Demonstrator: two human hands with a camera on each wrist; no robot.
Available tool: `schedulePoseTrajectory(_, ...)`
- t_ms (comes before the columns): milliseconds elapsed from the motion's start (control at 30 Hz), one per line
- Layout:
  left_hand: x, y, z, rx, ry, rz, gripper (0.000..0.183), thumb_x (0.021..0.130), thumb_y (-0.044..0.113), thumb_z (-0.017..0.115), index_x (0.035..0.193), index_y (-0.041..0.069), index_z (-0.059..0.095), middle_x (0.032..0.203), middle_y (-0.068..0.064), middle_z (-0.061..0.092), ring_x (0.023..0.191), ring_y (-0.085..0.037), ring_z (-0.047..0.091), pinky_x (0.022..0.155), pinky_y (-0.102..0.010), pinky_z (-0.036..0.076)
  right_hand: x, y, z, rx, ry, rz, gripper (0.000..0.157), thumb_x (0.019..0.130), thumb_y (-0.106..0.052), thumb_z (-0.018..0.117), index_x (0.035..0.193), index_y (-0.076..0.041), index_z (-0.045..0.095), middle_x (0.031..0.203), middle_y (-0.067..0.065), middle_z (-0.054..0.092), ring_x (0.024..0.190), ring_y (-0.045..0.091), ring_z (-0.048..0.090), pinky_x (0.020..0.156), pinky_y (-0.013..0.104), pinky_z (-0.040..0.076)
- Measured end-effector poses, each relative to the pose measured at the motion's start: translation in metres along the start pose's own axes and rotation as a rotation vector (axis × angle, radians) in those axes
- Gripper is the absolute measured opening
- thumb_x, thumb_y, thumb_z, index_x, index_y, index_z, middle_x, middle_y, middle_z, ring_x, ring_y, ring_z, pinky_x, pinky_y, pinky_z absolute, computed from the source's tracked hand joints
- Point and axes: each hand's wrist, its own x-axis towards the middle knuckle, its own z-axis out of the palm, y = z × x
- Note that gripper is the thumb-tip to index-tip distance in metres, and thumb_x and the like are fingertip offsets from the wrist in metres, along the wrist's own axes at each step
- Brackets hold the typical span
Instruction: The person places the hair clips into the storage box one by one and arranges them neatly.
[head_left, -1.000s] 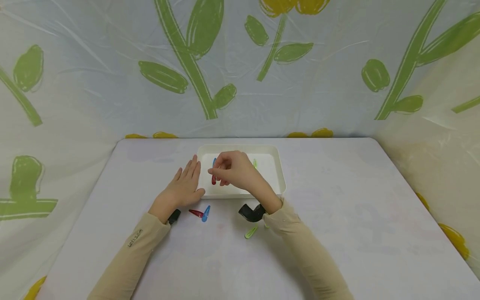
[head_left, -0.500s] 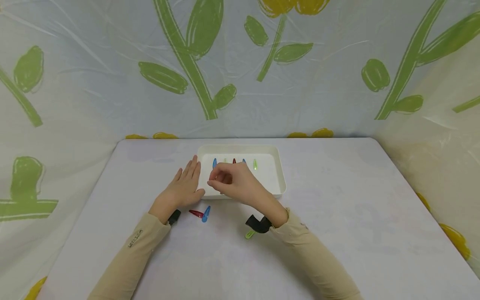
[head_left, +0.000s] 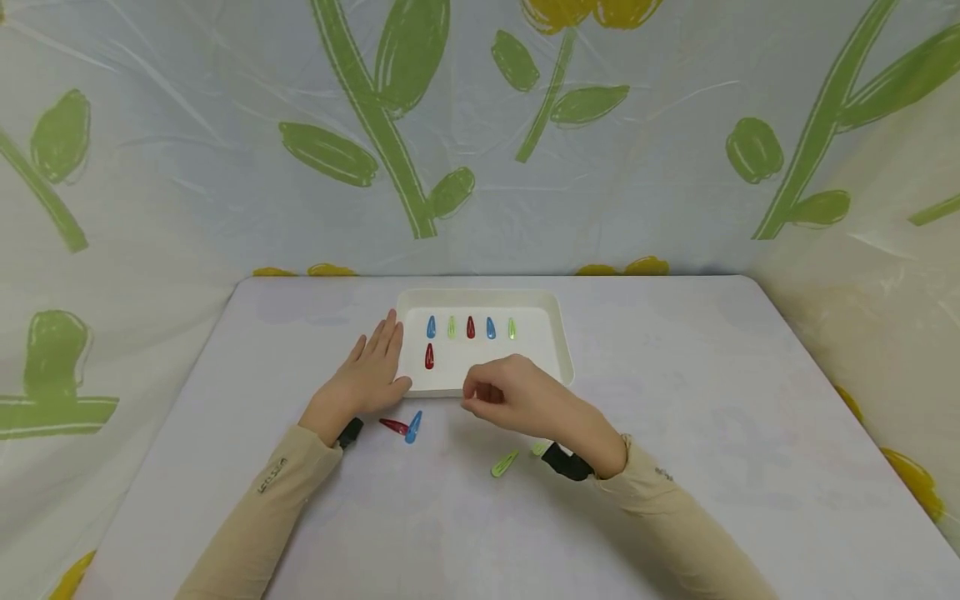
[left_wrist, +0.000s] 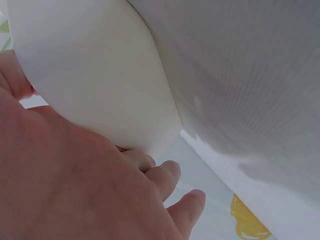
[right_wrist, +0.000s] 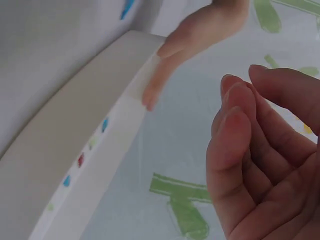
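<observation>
A white tray (head_left: pixel 560 354) holds several snap hair clips: a back row with a blue clip (head_left: pixel 431 327), a red clip (head_left: pixel 471 327) and others in blue and green, and one red clip (head_left: pixel 430 357) in front at the left. My left hand (head_left: pixel 366 375) lies with straight fingers along the tray's left side, touching it. Over the tray's front edge hovers my right hand (head_left: pixel 525 397), fingers loosely curled; in the right wrist view nothing shows between thumb and fingertips.
In front of the tray, a dark red clip (head_left: pixel 393 427) and a blue clip (head_left: pixel 413 427) overlap on the table (head_left: pixel 712 400). A green clip (head_left: pixel 505 463) lies farther right; another green clip (head_left: pixel 539 448) is partly hidden by the black band on my right wrist.
My right hand has drawn back from over the tray's left part, toward me and to the right. The front red clip now lies uncovered in the tray. My left hand has stayed put.
</observation>
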Motion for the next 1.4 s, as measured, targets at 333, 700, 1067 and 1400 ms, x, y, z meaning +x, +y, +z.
schedulePoseTrajectory(333, 0.000, 0.000, 0.000, -0.002, -0.006, 0.011, 0.084, 0.097, 0.029, 0.046, 0.154, -0.010, -0.002, 0.162, -0.023, -0.014, 0.150, -0.039, -0.004, 0.118, -0.058, 0.005, -0.047, 0.021, 0.001, -0.156, -0.048, 0.276, 0.029, 0.086, -0.015, 0.075, 0.063, -0.016, 0.058, 0.053, -0.012, 0.045, 0.049, 0.001, 0.038, 0.047, 0.020, 0.036)
schedulePoseTrajectory(700, 0.003, -0.004, 0.005, -0.021, -0.004, 0.014, 0.084, 0.096, 0.030, 0.044, 0.154, -0.009, -0.002, 0.162, -0.022, -0.017, 0.150, -0.038, -0.005, 0.118, -0.058, 0.004, -0.069, 0.047, 0.013, -0.064, -0.143, 0.502, 0.043, 0.088, -0.014, 0.073, 0.052, -0.015, 0.049, 0.048, -0.010, 0.035, 0.044, 0.004, 0.035, 0.044, 0.019, 0.029)
schedulePoseTrajectory(1067, 0.001, 0.001, -0.001, -0.024, -0.008, 0.004, 0.083, 0.097, 0.027, 0.045, 0.154, -0.009, -0.002, 0.162, -0.023, -0.015, 0.150, -0.039, -0.004, 0.118, -0.058, 0.004, -0.069, 0.036, 0.017, -0.150, -0.145, 0.600, 0.036, 0.078, -0.008, 0.079, 0.054, -0.011, 0.052, 0.054, -0.004, 0.043, 0.050, 0.009, 0.039, 0.050, 0.023, 0.033)
schedulePoseTrajectory(1400, -0.001, 0.002, -0.002, 0.001, 0.002, 0.009, 0.081, 0.097, 0.026, 0.045, 0.154, -0.011, 0.001, 0.162, -0.025, -0.012, 0.150, -0.040, -0.002, 0.118, -0.059, 0.006, -0.067, 0.024, 0.024, -0.272, -0.164, 0.626, 0.031, 0.073, 0.006, 0.071, 0.057, -0.009, 0.049, 0.055, -0.002, 0.040, 0.052, 0.013, 0.035, 0.049, 0.026, 0.029)
